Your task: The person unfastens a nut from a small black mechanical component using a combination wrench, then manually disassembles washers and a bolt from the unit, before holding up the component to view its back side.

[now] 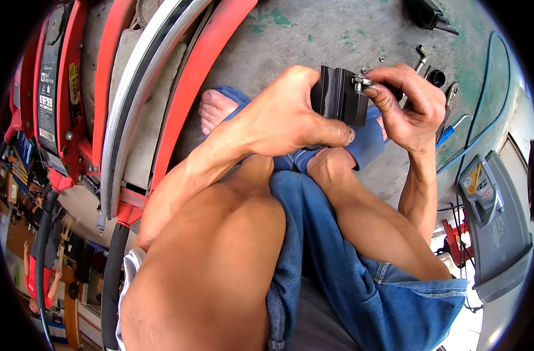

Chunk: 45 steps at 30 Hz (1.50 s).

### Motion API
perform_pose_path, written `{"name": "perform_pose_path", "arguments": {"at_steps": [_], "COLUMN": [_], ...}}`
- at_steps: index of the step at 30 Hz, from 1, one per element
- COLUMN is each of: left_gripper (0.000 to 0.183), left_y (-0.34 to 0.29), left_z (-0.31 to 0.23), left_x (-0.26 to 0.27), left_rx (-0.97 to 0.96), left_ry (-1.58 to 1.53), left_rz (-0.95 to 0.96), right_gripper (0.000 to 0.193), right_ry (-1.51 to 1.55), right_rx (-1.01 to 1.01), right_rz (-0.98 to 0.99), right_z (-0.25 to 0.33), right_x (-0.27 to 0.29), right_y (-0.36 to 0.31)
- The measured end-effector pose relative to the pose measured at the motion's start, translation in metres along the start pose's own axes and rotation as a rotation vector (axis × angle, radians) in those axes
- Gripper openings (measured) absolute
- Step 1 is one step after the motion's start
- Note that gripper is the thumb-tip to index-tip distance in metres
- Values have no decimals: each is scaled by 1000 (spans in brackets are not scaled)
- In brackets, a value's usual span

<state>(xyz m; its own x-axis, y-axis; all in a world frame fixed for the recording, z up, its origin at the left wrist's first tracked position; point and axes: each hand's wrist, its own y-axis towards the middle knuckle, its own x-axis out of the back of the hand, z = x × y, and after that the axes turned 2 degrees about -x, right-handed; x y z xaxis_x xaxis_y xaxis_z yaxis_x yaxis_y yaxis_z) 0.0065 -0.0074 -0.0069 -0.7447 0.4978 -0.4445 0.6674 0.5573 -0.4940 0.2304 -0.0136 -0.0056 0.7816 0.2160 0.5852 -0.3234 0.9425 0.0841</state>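
My left hand (296,111) is wrapped around a black ridged block-shaped part (332,93), holding it above my feet. The thumb lies along its near side and the other fingers are mostly hidden behind it. At the block's upper right edge, my right hand (416,108) pinches a small shiny metal fitting (360,82) between thumb and fingertip. The fitting touches the block, or sits very close to it. Whether it is fastened there I cannot tell.
Red metal frames (205,88) and a curved silver rail (118,117) stand close on my left. On the concrete floor at right lie wrenches (421,57), a blue-handled tool (447,136), small nuts and a blue hose (507,99). A grey plastic housing (504,234) is nearer. A person (32,272) is far left.
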Motion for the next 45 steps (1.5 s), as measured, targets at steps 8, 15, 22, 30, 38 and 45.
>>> {"name": "perform_pose_path", "arguments": {"at_steps": [8, 15, 22, 30, 38, 45], "left_gripper": [31, 48, 49, 61, 68, 61], "left_y": [-3, -2, 0, 12, 23, 31], "left_z": [-4, -8, -1, -12, -9, -21], "left_x": [2, 0, 2, 6, 4, -1], "left_rx": [-65, -95, -75, -2, 22, 105], "left_ry": [204, 299, 289, 167, 98, 52], "left_rz": [-59, -68, -66, -53, -80, -104], "right_gripper": [40, 56, 44, 45, 43, 40], "right_ry": [-319, -538, -158, 577, 1612, 1842], "right_rx": [-19, -58, -302, -530, -484, -594], "right_rz": [12, 43, 52, -265, -377, -238], "right_z": [-2, -9, -11, -34, -54, -32], "right_x": [17, 36, 42, 50, 12, -10], "right_y": [3, -2, -2, -3, 14, 22]}}
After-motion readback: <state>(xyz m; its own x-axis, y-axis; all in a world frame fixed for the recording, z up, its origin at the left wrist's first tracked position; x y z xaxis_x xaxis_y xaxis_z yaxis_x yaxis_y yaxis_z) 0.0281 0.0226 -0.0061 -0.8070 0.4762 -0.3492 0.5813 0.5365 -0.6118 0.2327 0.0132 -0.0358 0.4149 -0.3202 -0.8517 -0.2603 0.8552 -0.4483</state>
